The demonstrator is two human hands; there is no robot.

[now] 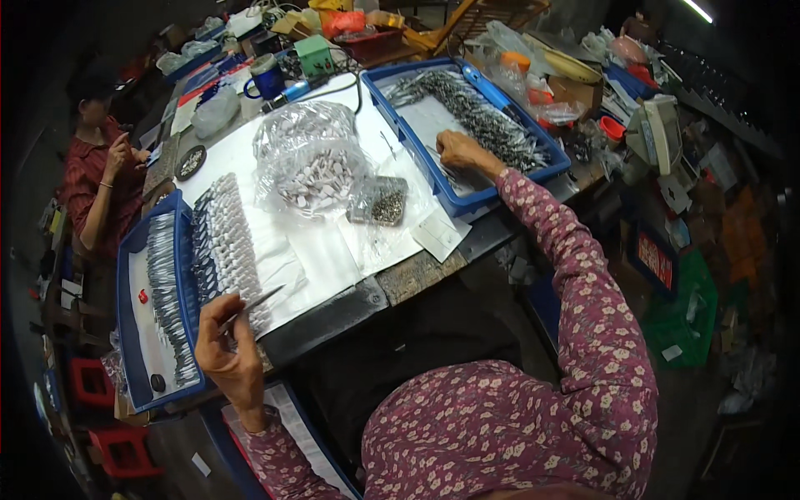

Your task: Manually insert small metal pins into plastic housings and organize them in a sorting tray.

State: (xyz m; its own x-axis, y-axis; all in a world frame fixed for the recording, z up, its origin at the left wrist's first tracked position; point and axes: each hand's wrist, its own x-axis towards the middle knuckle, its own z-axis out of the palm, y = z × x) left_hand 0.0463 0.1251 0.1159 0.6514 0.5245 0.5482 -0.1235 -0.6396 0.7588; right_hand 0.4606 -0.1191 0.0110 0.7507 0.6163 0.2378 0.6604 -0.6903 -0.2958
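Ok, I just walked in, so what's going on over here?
Someone is working with small parts at a crowded table. Their left hand holds a slim pointed piece near rows of white-ended pieces. Their right hand is over the right blue tray, beside a heap of thin metallic pieces; whether it grips one is unclear. A clear plastic bag of white bits sits between.

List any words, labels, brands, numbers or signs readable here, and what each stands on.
No text reads clearly enough to quote.
White card at the table's near edge: faint marks, too small to read.
Red panel at right: pale marks, too blurred to read.
Blue tray by the right hand, and pointed tool in the left hand: no lettering visible.
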